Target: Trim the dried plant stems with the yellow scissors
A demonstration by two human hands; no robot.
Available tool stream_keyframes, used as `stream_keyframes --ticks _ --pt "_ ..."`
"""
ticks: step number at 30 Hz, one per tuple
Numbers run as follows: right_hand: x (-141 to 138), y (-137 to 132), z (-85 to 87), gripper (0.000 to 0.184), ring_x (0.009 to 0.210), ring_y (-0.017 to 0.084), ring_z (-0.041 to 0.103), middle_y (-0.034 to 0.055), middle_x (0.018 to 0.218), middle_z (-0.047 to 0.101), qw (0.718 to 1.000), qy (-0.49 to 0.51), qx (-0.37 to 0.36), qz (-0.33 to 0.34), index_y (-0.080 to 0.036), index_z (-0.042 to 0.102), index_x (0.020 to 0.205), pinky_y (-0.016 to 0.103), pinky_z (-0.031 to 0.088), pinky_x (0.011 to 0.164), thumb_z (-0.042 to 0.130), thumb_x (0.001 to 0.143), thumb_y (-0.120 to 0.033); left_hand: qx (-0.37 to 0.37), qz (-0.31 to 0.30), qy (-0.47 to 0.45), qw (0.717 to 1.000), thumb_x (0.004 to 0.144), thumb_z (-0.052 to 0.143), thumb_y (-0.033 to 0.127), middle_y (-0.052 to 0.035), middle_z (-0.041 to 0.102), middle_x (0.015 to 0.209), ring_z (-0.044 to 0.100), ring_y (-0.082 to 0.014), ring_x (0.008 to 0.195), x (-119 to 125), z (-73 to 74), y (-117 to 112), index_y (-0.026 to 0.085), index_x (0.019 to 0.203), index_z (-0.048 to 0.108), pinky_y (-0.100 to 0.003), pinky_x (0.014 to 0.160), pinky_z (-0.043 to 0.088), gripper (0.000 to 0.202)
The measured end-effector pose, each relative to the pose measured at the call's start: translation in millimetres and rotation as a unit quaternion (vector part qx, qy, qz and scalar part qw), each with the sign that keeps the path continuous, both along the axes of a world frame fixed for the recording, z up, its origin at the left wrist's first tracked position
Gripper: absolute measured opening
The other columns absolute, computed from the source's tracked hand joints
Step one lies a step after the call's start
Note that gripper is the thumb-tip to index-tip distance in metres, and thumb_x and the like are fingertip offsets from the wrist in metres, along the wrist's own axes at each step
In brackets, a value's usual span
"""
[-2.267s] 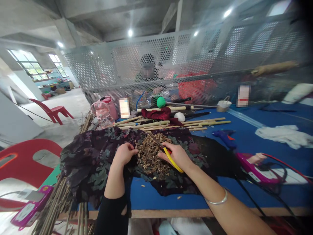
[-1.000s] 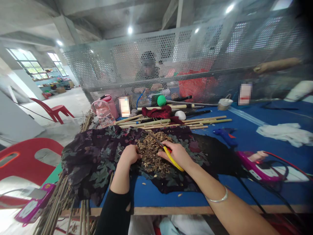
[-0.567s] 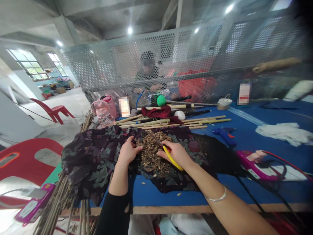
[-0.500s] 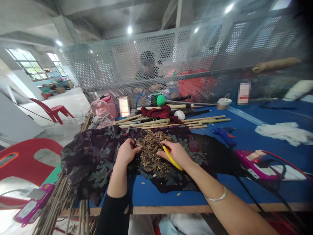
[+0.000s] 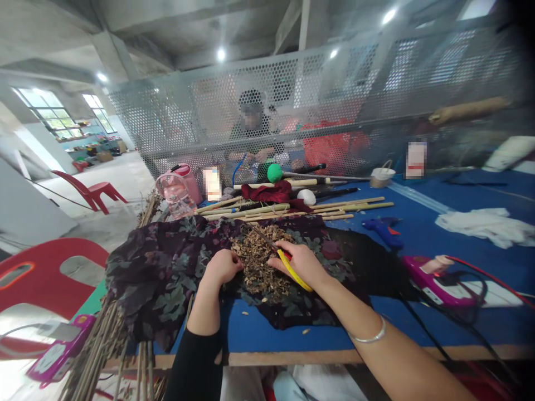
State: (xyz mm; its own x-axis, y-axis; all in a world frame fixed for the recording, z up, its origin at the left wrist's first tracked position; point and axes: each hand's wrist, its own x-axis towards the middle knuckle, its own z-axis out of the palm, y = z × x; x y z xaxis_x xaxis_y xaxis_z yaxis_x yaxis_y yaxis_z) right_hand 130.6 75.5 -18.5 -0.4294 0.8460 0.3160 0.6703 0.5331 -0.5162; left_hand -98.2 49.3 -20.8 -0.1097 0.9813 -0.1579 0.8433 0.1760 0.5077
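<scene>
In the head view, the right hand (image 5: 303,262) is wrapped around the yellow handle of the scissors (image 5: 295,273), whose dark blades point up and to the left over a pile of dried plant bits (image 5: 263,273). The left hand (image 5: 222,266) is at the pile's left edge, fingers curled inward; whether they are closed on anything, I cannot tell. The pile lies on a dark flowered cloth (image 5: 167,289) spread over the blue counter (image 5: 276,334). Behind the cloth are sticks (image 5: 267,210), a dark red rag (image 5: 267,192) and a green ball (image 5: 275,173). To the right lie a blue glue gun (image 5: 383,231) and white gloves (image 5: 485,227). Beyond a perforated screen (image 5: 175,117) sits another person.
</scene>
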Motion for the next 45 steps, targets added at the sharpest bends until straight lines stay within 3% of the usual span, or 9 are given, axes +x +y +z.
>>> stream_keyframes --ticks 6,9,14,17,20,25,34,39,45 --pt "-1 0 0.9 0.042 0.076 0.022 0.066 0.0072 0.084 0.071 0.999 0.042 -0.006 -0.016 -0.020 0.062 0.105 0.028 0.047 0.069 0.059 0.074 -0.048 0.120 0.052 -0.200 0.971 0.071 0.054 0.034 0.0028 0.051 0.052 0.045 -0.0086 0.050 6 10.5 2 0.014 0.060 0.057 -0.020 0.051 0.034 0.023" --pt "-3 -2 3.0 0.043 0.075 0.022 0.065 0.0076 0.085 0.070 0.997 0.069 -0.015 -0.027 -0.019 0.061 0.106 0.029 0.047 0.069 0.060 0.073 -0.048 0.122 0.064 -0.343 0.929 0.072 0.055 0.042 0.0057 0.044 0.050 0.038 -0.0058 0.044 19 13.9 3 0.015 0.064 0.052 -0.018 0.044 0.032 0.028" --pt "-3 -4 2.2 0.056 0.077 0.020 0.062 0.0071 0.098 0.065 0.997 0.073 -0.011 -0.021 -0.020 0.054 0.112 0.029 0.047 0.069 0.066 0.067 -0.050 0.100 0.091 -0.533 0.835 0.062 0.067 0.049 0.0033 0.052 0.062 0.047 -0.0051 0.050 42 16.6 4 0.015 0.073 0.052 -0.017 0.047 0.040 0.039" --pt "-2 -4 1.1 0.058 0.090 0.021 0.060 0.0088 0.108 0.060 0.998 0.067 -0.002 0.001 -0.020 0.052 0.114 0.032 0.046 0.078 0.068 0.066 -0.049 0.088 0.090 -0.605 0.786 0.058 0.072 0.046 0.0031 0.053 0.063 0.049 -0.0039 0.050 50 20.4 2 0.014 0.074 0.053 -0.017 0.050 0.044 0.041" --pt "-3 -4 1.1 0.057 0.097 0.024 0.058 0.0097 0.106 0.060 0.998 0.052 0.011 0.022 -0.020 0.052 0.112 0.035 0.045 0.083 0.069 0.066 -0.047 0.078 0.083 -0.632 0.766 0.056 0.075 0.042 0.0025 0.054 0.062 0.051 -0.0039 0.052 55 22.4 0 0.013 0.071 0.054 -0.016 0.052 0.045 0.038" --pt "-5 -5 2.3 0.058 0.099 0.026 0.056 0.0115 0.104 0.059 0.999 0.037 0.028 0.029 -0.018 0.052 0.111 0.038 0.045 0.085 0.070 0.064 -0.047 0.087 0.068 -0.602 0.791 0.059 0.072 0.040 0.0020 0.057 0.060 0.052 -0.0053 0.051 60 17.6 -1 0.013 0.071 0.057 -0.018 0.053 0.046 0.033" --pt "-3 -7 5.1 0.060 0.098 0.025 0.058 0.0108 0.105 0.062 0.999 0.029 0.020 0.022 -0.018 0.055 0.113 0.037 0.045 0.086 0.069 0.065 -0.051 0.172 0.076 -0.434 0.881 0.070 0.056 0.030 0.0005 0.062 0.062 0.056 -0.0103 0.054 67 16.6 -3 0.015 0.070 0.059 -0.022 0.057 0.048 0.015" --pt "-3 -9 5.8 0.051 0.090 0.022 0.061 0.0076 0.100 0.065 0.998 0.063 -0.014 0.026 -0.020 0.059 0.107 0.031 0.046 0.079 0.069 0.066 -0.049 0.184 0.062 -0.411 0.890 0.073 0.053 0.030 0.0013 0.060 0.058 0.056 -0.0107 0.053 67 15.6 -6 0.016 0.068 0.058 -0.021 0.055 0.046 0.016" --pt "-5 -6 -6.3 0.043 0.063 0.015 0.058 0.0008 0.072 0.065 0.993 0.104 -0.042 0.046 -0.019 0.061 0.101 0.022 0.043 0.059 0.069 0.068 -0.045 0.228 0.071 -0.404 0.883 0.076 0.053 0.037 0.0003 0.059 0.058 0.056 -0.0110 0.053 72 12.9 -8 0.015 0.069 0.058 -0.020 0.053 0.045 0.024"
